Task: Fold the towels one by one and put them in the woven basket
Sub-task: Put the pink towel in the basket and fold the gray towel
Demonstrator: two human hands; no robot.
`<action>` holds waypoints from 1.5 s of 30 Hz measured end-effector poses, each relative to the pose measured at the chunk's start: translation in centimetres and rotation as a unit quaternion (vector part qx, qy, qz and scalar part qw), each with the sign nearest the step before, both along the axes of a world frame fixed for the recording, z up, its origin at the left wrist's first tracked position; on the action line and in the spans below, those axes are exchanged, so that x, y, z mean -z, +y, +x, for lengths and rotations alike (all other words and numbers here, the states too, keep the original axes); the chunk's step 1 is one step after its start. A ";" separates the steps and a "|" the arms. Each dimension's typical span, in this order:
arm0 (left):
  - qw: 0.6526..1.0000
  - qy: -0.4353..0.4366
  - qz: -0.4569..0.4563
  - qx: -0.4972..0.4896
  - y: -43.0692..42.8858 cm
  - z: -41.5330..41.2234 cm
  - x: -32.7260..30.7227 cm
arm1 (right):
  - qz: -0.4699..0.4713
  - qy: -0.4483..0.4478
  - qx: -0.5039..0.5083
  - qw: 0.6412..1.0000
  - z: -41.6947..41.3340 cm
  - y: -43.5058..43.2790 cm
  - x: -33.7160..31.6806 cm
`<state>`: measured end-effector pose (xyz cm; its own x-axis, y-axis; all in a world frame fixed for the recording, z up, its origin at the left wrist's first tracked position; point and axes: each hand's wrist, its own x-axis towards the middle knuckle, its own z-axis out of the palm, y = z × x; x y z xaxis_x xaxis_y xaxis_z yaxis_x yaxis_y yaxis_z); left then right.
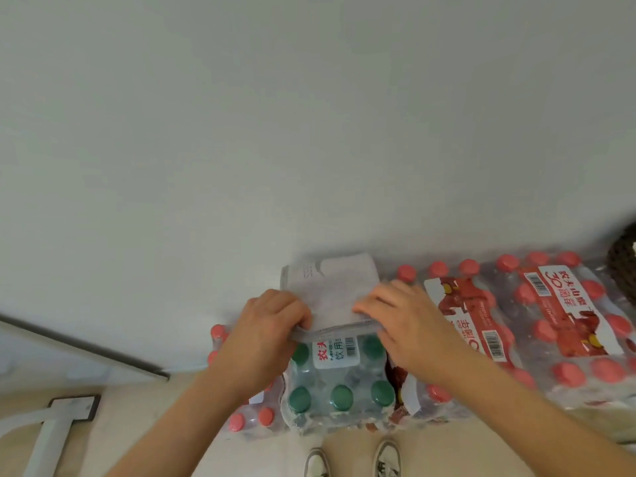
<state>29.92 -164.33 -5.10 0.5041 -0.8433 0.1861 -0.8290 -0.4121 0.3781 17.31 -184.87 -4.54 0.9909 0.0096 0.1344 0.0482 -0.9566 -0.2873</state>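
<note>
- Head view: the left red pack (241,421), shrink-wrapped bottles with red caps, stands on the floor and is mostly hidden behind the left forearm and the pack beside it.
- The green pack (339,395) sits just right of it, touching. Its bottles stand upright with green caps and a white label on top.
- The red packs (550,321) run on to the right in a row along the wall, holding upright red-capped bottles under red and white labels with barcodes.
- The basket (621,266), dark and woven, shows only as a sliver at the right edge, at the far end of the red packs. What it holds cannot be told.
- The towel (332,287), grey and folded to a rectangle, lies on top of the packs by the wall, its near edge over the green pack's label. It is well apart from the basket.
- The left hand (272,327) grips the towel's near left corner with curled fingers.
- The right hand (409,325) has its fingers curled round the near right edge and holds it.
- The wall (309,115) is plain white and fills the upper half. The floor (144,425) is pale beige.
- A dark rail (86,349) slants down along the wall's foot at the left.
- A white T-shaped stand (55,428) lies on the floor at lower left.
- Two white shoes (316,464) point at the packs from the bottom edge.
</note>
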 end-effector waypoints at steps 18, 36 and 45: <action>0.990 -0.073 0.116 0.029 -0.5 -4.2 4.5 | 0.432 0.105 0.388 0.808 -2.6 4.0 4.1; 0.980 -0.184 -0.006 0.071 1.6 -4.5 6.2 | 0.500 0.188 0.349 0.770 -2.9 3.0 3.1; 0.985 -0.149 0.018 0.081 1.2 -4.4 6.3 | 0.011 -0.001 0.203 0.979 -2.8 5.0 4.2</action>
